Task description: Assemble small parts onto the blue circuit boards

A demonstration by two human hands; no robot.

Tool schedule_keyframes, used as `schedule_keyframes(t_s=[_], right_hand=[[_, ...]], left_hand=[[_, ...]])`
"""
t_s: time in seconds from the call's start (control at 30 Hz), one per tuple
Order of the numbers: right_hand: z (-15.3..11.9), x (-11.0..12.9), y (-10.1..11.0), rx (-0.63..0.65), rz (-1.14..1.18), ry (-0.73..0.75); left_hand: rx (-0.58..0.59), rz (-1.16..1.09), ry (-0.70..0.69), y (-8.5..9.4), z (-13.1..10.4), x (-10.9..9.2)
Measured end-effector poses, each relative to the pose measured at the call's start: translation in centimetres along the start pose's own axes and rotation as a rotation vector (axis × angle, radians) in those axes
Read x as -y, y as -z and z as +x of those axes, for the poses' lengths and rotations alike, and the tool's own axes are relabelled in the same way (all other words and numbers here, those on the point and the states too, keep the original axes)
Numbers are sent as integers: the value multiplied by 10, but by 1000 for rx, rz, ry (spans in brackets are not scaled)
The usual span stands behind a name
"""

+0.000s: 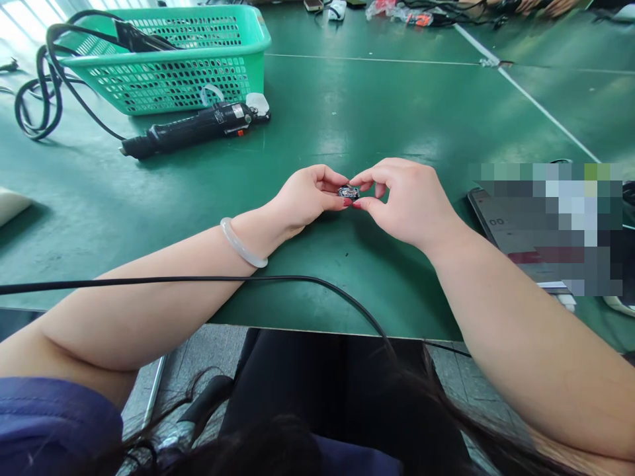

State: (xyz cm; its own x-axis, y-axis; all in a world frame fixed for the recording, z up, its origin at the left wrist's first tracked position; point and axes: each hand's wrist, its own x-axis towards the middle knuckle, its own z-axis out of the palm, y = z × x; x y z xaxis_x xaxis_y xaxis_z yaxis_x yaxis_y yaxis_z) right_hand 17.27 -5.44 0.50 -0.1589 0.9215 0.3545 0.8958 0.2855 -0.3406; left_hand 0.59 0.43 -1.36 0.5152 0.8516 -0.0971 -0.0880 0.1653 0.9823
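Observation:
Between my two hands, just above the green table, is a small dark circuit board (348, 192) with silvery parts on its face. My left hand (310, 193) pinches its left side between thumb and fingers. From the other side, my right hand (404, 195) has its thumb and index fingertips closed at the board's right edge. My fingertips cover parts of the board's rim. A pale bangle (243, 244) circles my left wrist.
A green plastic basket (193, 82) with black cables stands back left, a black electric screwdriver (196, 129) lying before it. A phone-like device (516, 231), partly blurred out, lies right. A black cable (297, 277) crosses over my left forearm. Another person's hands (546, 6) show far back.

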Motion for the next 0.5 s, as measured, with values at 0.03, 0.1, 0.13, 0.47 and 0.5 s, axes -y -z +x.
schedule_keyframes(t_s=[0.03,0.1,0.13,0.47,0.5], right_hand=[[0,-1,0,-1,1,-12],[1,-3,-1,-3,8,-37],[1,-3,-2,-3,11,-46],[5,-9,-13,-15,40,-108],[6,-11,-15,-24,44,-115]], left_hand=[[-3,2,-1,0,0,0],[-6,8,-5,0,0,0],[-5,14,-6,0,0,0],[-22,17,97,0,-2,-4],[-24,13,98,0,-2,-4]])
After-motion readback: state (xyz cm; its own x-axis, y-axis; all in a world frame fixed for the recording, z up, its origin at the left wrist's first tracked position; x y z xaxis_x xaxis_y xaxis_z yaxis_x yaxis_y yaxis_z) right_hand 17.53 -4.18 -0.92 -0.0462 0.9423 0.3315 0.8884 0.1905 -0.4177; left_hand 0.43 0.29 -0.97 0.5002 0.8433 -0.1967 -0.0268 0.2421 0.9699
